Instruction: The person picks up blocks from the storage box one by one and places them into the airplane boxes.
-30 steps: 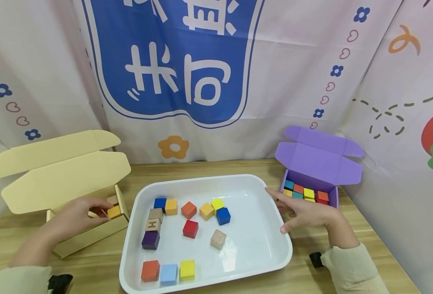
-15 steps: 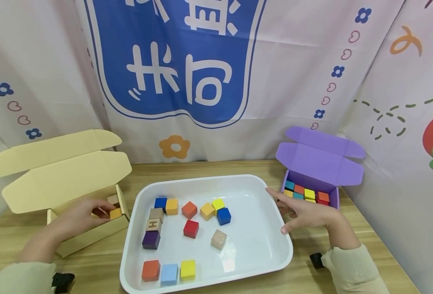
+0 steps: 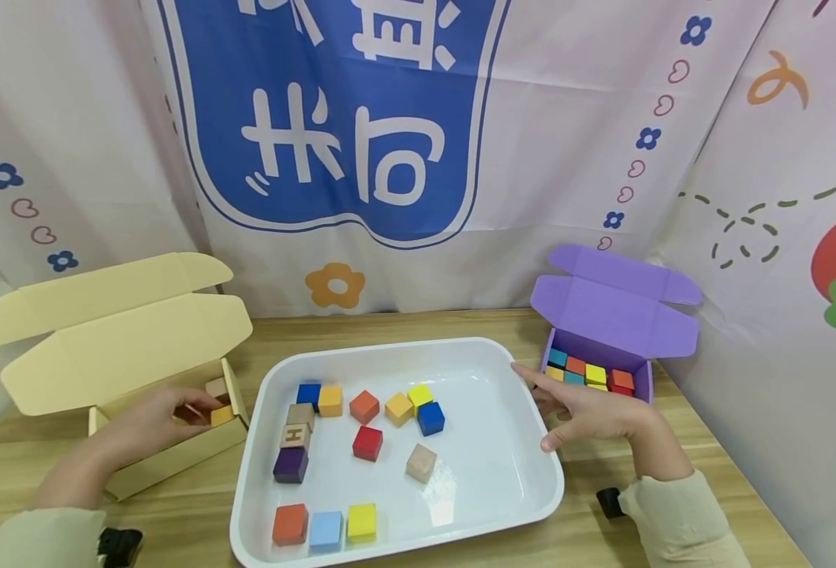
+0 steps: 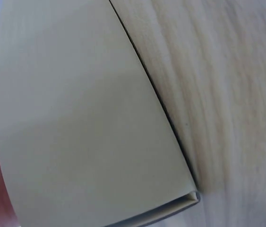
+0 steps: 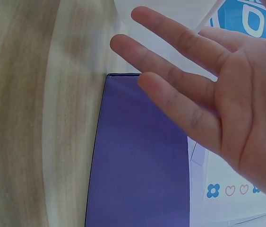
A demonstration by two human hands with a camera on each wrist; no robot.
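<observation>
My left hand reaches down into the pale yellow box. Its fingertips are beside an orange block, but the front wall hides whether they hold anything. A light wood block lies behind it in the box. In the left wrist view the box wall covers most of the hand. My right hand has relaxed, spread fingers, with the index fingertip at the right rim of the white tray. The right wrist view shows the palm holding nothing, with the purple box behind it.
Coloured and plain wood blocks, among them a red block and a purple block, lie in the tray. The open purple box with several blocks stands right of it. A printed cloth hangs behind the table.
The left hand has sunk slightly deeper into the yellow box, and the orange block there now shows less and sits a little lower. The right hand and the tray blocks have not moved.
</observation>
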